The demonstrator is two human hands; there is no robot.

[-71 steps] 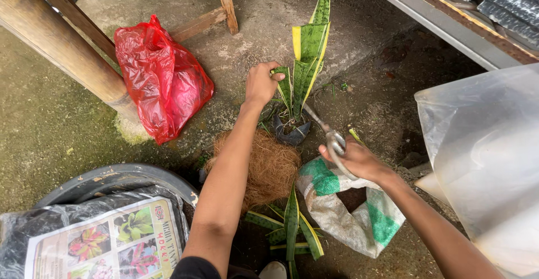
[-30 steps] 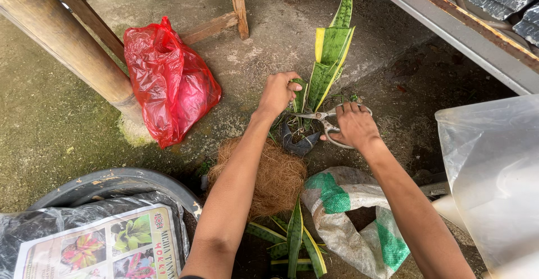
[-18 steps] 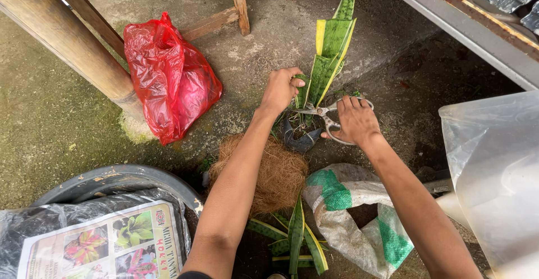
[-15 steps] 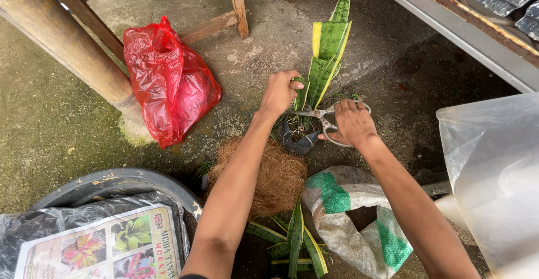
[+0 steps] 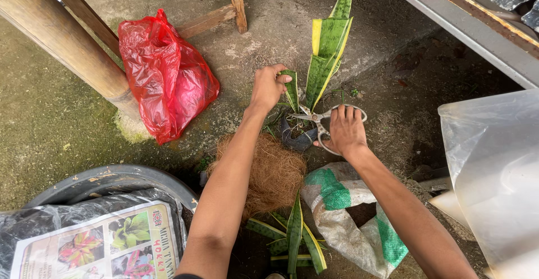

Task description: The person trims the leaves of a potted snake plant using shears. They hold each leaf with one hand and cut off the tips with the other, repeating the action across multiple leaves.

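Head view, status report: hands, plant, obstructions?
Left hand grips short leaf. Right hand holds scissors, blades at potted plant base. Coir clump beside pot, not blocking.

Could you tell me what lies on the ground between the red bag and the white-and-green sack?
In the head view, a brown coconut-fibre clump lies between the red bag and the sack, crossed by the left forearm.

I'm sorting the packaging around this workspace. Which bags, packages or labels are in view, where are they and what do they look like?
Red plastic bag: upper left, beside the wooden post, crumpled, tied.
Printed soil bag: bottom left in a dark tub, white label with plant pictures.
Woven sack: below the right hand, white and green, open.
Clear plastic bag: right edge, translucent.
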